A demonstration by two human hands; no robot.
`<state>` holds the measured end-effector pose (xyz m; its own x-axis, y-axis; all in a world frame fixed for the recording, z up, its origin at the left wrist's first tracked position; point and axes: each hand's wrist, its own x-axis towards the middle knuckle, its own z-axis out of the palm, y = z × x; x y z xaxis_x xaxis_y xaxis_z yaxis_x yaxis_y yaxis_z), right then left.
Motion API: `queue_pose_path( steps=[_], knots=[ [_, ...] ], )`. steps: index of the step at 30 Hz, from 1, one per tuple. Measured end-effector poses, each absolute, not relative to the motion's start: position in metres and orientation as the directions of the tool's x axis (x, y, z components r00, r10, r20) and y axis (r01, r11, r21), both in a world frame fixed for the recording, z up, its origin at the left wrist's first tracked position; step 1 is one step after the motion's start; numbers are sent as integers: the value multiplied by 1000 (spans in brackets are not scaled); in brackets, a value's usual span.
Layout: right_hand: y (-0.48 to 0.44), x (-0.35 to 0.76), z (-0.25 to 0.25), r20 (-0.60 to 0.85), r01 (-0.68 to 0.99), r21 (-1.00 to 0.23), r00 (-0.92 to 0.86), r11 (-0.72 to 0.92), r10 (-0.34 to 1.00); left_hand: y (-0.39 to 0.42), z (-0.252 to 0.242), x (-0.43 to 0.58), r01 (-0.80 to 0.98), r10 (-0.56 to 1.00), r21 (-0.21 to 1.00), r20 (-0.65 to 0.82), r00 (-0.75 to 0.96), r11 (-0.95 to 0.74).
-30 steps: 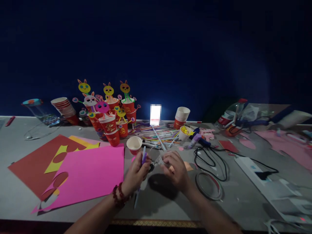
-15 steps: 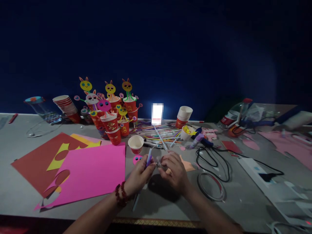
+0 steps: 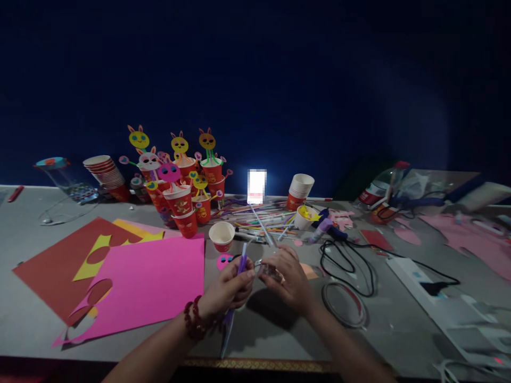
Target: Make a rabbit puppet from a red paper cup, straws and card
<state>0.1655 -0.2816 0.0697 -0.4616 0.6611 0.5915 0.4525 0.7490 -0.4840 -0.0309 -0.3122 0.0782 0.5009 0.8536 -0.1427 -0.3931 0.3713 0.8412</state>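
My left hand (image 3: pixel 233 282), with a dark red bead bracelet at the wrist, grips a bundle of purple and pale straw-like sticks (image 3: pixel 242 258). Their upper ends rise above the fingers; the lower ends hang below toward the table's front edge. My right hand (image 3: pixel 288 274) is closed around a small clear tape dispenser (image 3: pixel 271 272), partly hidden by the fingers. Its front end nearly meets the left fingertips. A long pale stick (image 3: pixel 262 224) slants up behind the right hand; whether it is held I cannot tell. A pink paper face (image 3: pixel 224 260) lies beyond my left hand.
White-lined cup (image 3: pixel 222 236) stands ahead. Pink (image 3: pixel 159 282) and brown (image 3: pixel 51 266) sheets lie left, with decorated red cups (image 3: pixel 179 202) behind. Loose straws and pens (image 3: pixel 255 218) spread beyond my hands. A tape roll (image 3: pixel 344 304), black cable (image 3: pixel 369 271) and power strip (image 3: pixel 411 282) lie right.
My left hand has turned slightly, and the purple sticks stand more upright, with more of their lower part showing. The right hand has tilted, showing more of the clear dispenser.
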Motion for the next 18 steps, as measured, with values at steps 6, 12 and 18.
queue_pose_path(
  steps=[6,12,18],
  knots=[
    [-279,164,72,553,262,-674,-441,691,707,-311,78,-34,-428,842,802,-162,514,416],
    [-275,166,68,464,148,-788,-494,598,735,-312,77,-33,-442,829,786,-153,539,432],
    [-274,166,70,415,210,-798,-488,565,768,-310,78,-32,-434,845,787,-196,498,439]
  ],
)
